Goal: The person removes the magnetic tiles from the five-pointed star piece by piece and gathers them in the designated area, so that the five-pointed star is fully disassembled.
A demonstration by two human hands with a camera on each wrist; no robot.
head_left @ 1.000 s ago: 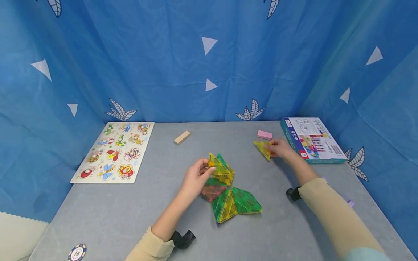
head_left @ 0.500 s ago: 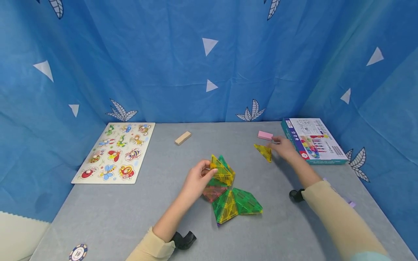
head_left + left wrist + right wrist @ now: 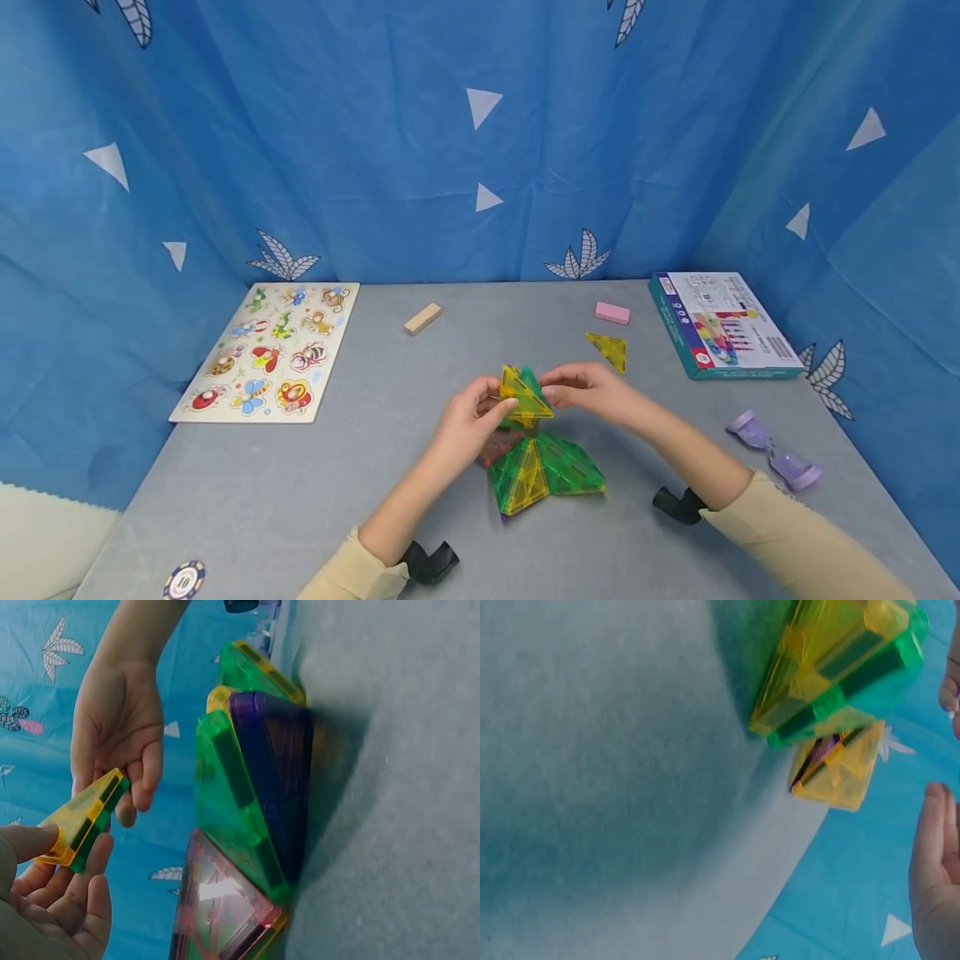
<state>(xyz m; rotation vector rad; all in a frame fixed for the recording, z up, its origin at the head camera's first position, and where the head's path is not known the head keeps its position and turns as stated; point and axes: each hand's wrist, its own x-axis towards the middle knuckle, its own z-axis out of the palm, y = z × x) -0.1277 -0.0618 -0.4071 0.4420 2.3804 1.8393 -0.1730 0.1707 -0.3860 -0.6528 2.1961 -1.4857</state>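
Observation:
My left hand pinches a yellow triangular magnetic tile, with a green one lying flush against its back. The pair is raised above the table. From the other side my right hand has thumb and fingertips at the far corner of these tiles. Close below stands a cluster of magnetic tiles in green and yellow, with a red tile and a dark purple tile on its sides. A loose yellow triangular tile lies farther back on the right.
An insect picture board lies at the left. Toward the back are a wooden block, a pink block and a box. A purple hourglass lies at the right, a poker chip at front left.
My right hand has left the loose yellow tile, now flat on the table, and come across to the tiles in my left hand. The left hand has shifted slightly right.

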